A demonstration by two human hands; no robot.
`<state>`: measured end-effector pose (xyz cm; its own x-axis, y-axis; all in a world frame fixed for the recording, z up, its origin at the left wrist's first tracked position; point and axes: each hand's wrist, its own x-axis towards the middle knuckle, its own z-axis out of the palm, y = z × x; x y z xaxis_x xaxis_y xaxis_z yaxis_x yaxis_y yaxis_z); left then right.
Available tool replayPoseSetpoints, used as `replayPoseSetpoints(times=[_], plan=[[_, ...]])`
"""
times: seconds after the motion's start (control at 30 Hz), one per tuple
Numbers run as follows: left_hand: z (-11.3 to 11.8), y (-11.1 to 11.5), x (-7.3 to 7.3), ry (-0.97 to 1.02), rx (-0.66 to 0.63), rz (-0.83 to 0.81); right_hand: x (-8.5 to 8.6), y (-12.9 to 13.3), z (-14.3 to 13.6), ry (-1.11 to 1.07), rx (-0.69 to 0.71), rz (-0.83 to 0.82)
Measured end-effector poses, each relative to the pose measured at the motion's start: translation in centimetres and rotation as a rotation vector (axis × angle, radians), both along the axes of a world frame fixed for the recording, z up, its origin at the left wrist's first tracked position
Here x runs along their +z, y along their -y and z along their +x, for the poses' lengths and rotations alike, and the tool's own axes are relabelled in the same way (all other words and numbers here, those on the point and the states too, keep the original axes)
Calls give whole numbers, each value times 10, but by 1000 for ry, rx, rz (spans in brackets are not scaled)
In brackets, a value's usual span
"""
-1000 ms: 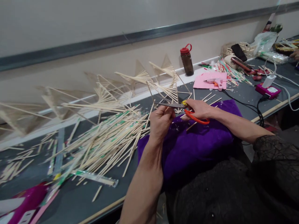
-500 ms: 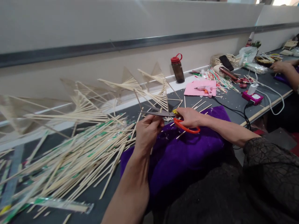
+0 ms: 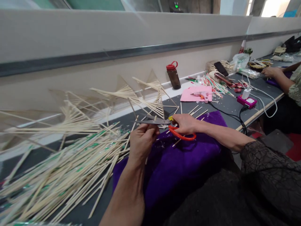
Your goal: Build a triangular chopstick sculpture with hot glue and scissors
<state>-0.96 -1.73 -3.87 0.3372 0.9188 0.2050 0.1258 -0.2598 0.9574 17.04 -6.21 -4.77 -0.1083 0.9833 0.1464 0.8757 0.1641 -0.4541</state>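
My right hand (image 3: 184,123) grips a pair of scissors (image 3: 182,134) with orange-red handles and a yellow part by the pivot. The blades point left and lie across the top of my left hand (image 3: 144,138). Its fingers are pinched around a thin wooden stick (image 3: 155,118), whose tip pokes up by the blades. Beneath both hands a purple cloth (image 3: 178,160) is spread over my lap and the table edge. Just beyond them stand lattice shapes built of sticks (image 3: 152,105), leaning near the wall.
Many loose sticks and wrappers (image 3: 70,169) cover the table at left. A pink glue gun (image 3: 199,95) lies on a pink sheet (image 3: 185,95), near a brown bottle (image 3: 173,78). Cables run from a magenta power block (image 3: 246,102). A co-worker's hand (image 3: 271,72) is at far right.
The camera view has shifted, so the scene sits lower and further left. Both hands keep their hold on the stick and scissors, with little change between them.
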Motion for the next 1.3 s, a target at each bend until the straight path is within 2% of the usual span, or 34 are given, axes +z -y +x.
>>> replayPoseSetpoints(times=[0.17, 0.53, 0.83, 1.03, 1.3], plan=[[0, 2, 2, -10, 5, 1, -1, -1, 0, -39, 14, 35], [1, 4, 6, -50, 65, -12, 4, -2, 0, -35, 25, -13], [3, 5, 5, 16, 123, -44, 8, -1, 2, -54, 62, -4], [2, 4, 6, 119, 89, -31, 5, -1, 3, -68, 63, 11], [-4, -4, 1, 9, 111, -23, 3, -1, 2, -89, 83, -2]])
